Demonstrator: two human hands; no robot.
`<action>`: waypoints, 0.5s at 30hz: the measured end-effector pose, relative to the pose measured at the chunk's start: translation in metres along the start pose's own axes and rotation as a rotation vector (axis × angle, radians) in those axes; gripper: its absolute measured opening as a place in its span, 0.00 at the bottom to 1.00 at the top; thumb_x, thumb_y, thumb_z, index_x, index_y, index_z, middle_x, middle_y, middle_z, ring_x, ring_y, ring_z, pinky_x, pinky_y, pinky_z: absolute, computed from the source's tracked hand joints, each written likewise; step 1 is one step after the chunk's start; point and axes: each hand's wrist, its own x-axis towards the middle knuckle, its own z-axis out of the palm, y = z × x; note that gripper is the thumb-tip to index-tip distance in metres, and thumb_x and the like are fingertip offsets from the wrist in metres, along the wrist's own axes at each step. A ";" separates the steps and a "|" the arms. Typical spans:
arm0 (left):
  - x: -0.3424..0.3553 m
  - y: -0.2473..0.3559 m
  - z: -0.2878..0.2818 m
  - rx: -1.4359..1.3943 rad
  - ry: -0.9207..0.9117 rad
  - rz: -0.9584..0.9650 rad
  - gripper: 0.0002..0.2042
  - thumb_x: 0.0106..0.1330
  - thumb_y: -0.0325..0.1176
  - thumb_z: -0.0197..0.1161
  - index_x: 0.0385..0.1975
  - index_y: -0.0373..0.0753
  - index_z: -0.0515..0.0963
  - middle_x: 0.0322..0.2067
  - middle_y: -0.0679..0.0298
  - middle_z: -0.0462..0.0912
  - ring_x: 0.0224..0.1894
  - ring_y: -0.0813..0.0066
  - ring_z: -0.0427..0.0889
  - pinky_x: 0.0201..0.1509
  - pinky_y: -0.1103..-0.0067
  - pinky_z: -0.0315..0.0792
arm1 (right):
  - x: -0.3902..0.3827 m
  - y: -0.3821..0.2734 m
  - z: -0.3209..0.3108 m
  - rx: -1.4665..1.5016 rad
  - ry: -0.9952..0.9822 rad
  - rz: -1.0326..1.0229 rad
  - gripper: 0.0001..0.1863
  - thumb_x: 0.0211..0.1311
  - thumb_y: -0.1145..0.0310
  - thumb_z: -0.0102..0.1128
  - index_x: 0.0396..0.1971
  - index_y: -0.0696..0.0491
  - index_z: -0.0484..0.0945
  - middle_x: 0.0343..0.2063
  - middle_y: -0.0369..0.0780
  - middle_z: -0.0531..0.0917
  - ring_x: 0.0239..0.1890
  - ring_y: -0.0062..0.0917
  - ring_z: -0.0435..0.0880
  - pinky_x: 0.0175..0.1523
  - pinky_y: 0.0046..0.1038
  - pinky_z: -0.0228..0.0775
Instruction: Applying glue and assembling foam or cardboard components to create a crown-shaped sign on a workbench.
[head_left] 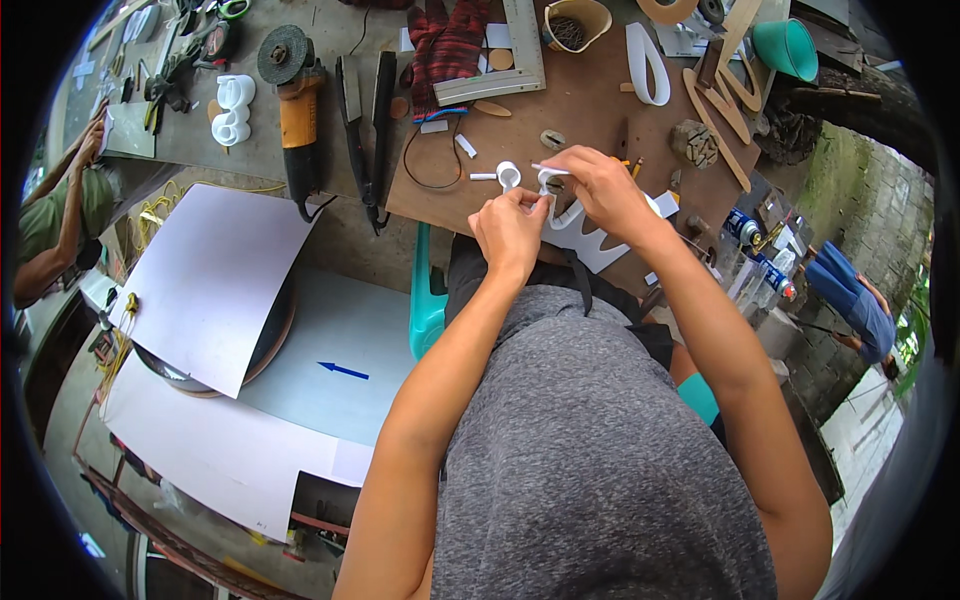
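At the near edge of the brown tabletop my right hand [608, 198] pinches the end of a white curled plastic strip [549, 180]. My left hand [507, 232] is closed just left of it, its fingertips at the strip's lower part. Fingers hide much of the strip. Touching or just beyond my left fingers is a small white ring with a straight tail [508, 174]; I cannot tell whether they touch. Below my right hand lies a white sheet with a wavy cut edge [597, 250].
Left of my hands lie a flat iron [380, 130] and an angle grinder [298, 125]. Beyond are a plaid glove [445, 50], a metal square [525, 60] and a tub of nails [572, 30]. Large white sheets [215, 285] lie lower left. Other people are at both sides.
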 end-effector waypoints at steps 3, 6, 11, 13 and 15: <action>0.000 -0.001 -0.001 0.010 0.011 0.008 0.11 0.59 0.41 0.74 0.30 0.38 0.89 0.19 0.62 0.85 0.24 0.68 0.85 0.36 0.72 0.77 | -0.021 -0.020 0.005 -0.003 0.238 0.229 0.14 0.64 0.78 0.58 0.49 0.58 0.82 0.42 0.45 0.84 0.44 0.42 0.85 0.49 0.40 0.77; 0.000 0.002 -0.003 -0.001 -0.005 -0.011 0.12 0.59 0.41 0.74 0.31 0.39 0.89 0.20 0.62 0.85 0.24 0.67 0.85 0.36 0.70 0.78 | -0.037 -0.018 0.026 -0.070 0.278 0.307 0.17 0.65 0.76 0.57 0.53 0.58 0.80 0.45 0.46 0.82 0.44 0.43 0.85 0.50 0.39 0.77; 0.002 0.001 -0.002 0.024 -0.025 -0.007 0.11 0.59 0.41 0.74 0.31 0.40 0.89 0.21 0.62 0.86 0.24 0.67 0.85 0.36 0.70 0.78 | -0.040 -0.025 0.056 -0.113 0.310 0.365 0.19 0.67 0.74 0.56 0.56 0.61 0.78 0.44 0.48 0.80 0.42 0.45 0.84 0.48 0.41 0.77; 0.002 0.001 -0.003 0.024 -0.020 -0.014 0.11 0.59 0.42 0.74 0.31 0.40 0.89 0.22 0.62 0.86 0.25 0.67 0.86 0.36 0.70 0.78 | -0.041 -0.021 0.059 -0.115 0.316 0.367 0.19 0.67 0.73 0.56 0.57 0.62 0.77 0.42 0.48 0.80 0.41 0.46 0.84 0.47 0.43 0.77; 0.002 0.002 -0.004 0.032 -0.027 -0.012 0.12 0.59 0.42 0.74 0.32 0.40 0.89 0.22 0.62 0.86 0.25 0.67 0.86 0.36 0.70 0.78 | -0.041 -0.018 0.060 -0.136 0.295 0.348 0.20 0.66 0.73 0.57 0.57 0.62 0.77 0.40 0.48 0.79 0.41 0.47 0.84 0.47 0.43 0.77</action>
